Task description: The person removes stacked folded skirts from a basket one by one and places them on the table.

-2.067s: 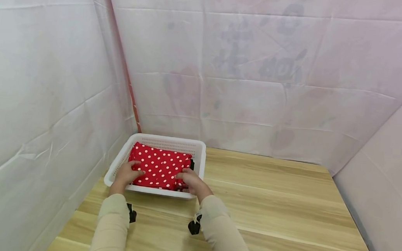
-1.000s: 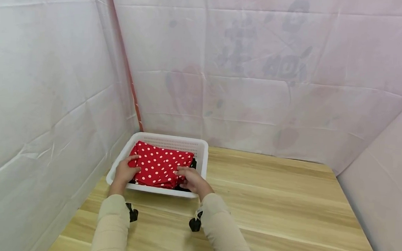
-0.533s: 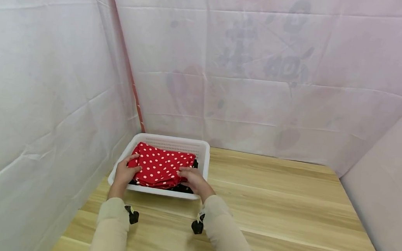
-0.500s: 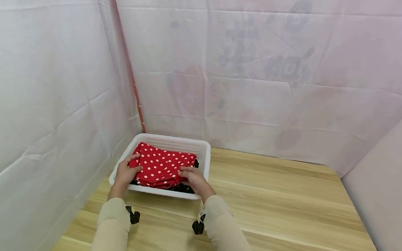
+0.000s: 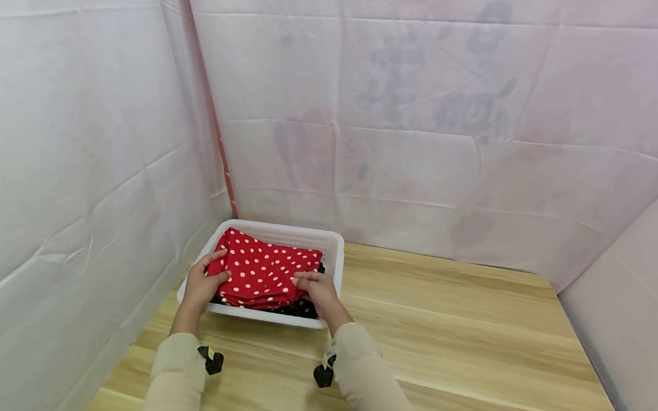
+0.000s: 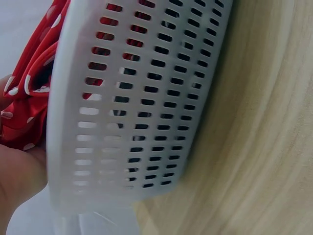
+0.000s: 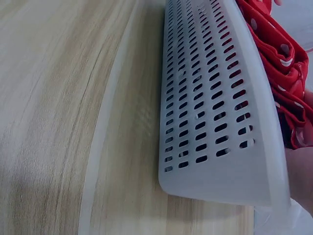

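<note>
A folded red garment with white polka dots (image 5: 261, 269) is in the white plastic basket (image 5: 273, 227), its folded layers showing along the front edge. My left hand (image 5: 201, 287) grips its left side, thumb on top and fingers around the edge. On the opposite side my right hand (image 5: 321, 294) holds the right edge, thumb underneath out of sight and fingers over the top. Black dotted fabric (image 5: 303, 308) shows beneath the red one at the front right. In the left wrist view, red folds (image 6: 24, 112) stand at the basket's rim, beside part of my left hand.
The slotted basket stands on a wood-grain table (image 5: 457, 342), in its back left corner. White sheeting (image 5: 404, 109) rises behind it, and another sheet (image 5: 78, 181) stands close along the left. A black wrist camera (image 5: 324, 372) hangs below the right cuff.
The red garment has risen slightly on its left side between my hands, and more black dotted fabric shows below it. My left hand has moved a little upward; the basket stays put.
</note>
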The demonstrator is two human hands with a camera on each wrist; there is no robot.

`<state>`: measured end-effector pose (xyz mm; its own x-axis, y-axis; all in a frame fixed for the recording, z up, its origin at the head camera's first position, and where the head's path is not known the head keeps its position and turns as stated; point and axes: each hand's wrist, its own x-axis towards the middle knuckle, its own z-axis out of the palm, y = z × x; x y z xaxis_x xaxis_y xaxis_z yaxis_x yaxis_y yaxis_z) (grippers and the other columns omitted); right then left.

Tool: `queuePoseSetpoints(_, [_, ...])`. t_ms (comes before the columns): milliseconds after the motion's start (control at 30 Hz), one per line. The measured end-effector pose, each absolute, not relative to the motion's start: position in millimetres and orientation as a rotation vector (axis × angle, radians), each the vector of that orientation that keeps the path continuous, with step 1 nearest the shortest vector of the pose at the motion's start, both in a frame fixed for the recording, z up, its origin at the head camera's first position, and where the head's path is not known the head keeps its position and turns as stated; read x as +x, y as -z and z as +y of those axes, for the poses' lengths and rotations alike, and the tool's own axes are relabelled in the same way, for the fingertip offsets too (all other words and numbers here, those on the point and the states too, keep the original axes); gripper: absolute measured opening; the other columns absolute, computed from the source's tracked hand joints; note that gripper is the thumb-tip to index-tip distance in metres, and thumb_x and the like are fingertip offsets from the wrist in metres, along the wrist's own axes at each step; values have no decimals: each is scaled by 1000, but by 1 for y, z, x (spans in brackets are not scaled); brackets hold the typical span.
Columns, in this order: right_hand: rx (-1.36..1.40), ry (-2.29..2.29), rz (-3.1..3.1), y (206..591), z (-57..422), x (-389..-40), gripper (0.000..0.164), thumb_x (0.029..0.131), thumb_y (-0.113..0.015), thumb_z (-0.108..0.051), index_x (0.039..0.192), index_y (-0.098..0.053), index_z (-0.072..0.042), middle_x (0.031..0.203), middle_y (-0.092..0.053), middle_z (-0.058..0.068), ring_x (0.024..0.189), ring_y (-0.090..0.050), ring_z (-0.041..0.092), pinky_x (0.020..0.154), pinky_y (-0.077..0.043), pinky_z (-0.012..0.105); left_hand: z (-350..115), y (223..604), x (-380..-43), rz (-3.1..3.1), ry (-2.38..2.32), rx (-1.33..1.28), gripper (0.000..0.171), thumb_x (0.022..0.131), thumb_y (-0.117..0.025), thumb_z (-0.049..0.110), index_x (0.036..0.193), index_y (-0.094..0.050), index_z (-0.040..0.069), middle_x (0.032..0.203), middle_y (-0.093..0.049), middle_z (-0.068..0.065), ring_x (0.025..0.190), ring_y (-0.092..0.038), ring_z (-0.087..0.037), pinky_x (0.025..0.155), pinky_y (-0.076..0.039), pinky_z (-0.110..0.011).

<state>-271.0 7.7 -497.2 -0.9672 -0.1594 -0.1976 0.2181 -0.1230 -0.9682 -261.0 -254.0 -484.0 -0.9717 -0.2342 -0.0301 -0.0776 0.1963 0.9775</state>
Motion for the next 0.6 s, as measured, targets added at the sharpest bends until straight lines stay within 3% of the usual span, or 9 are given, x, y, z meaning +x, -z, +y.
queuePoseSetpoints(267, [-29, 2271, 1746, 487, 15, -267, 55, 76, -56, 12, 129, -54, -4, 133, -41, 18, 96, -56, 24, 78, -51, 33, -248, 469, -252, -2237, 1967, 263, 55, 85, -64, -2, 135, -49, 15, 139, -38, -8, 118, -41, -24, 80, -45, -19])
queuePoseSetpoints(600, [-139, 2144, 1927, 447, 32, -243, 65, 80, -56, 10, 141, -41, -7, 143, -28, 19, 117, -39, 31, 80, -50, 30, -240, 454, -238, -2213, 2006, 224, 62, 84, -63, -2, 139, -44, 19, 143, -31, -7, 122, -36, -27, 79, -48, -19])
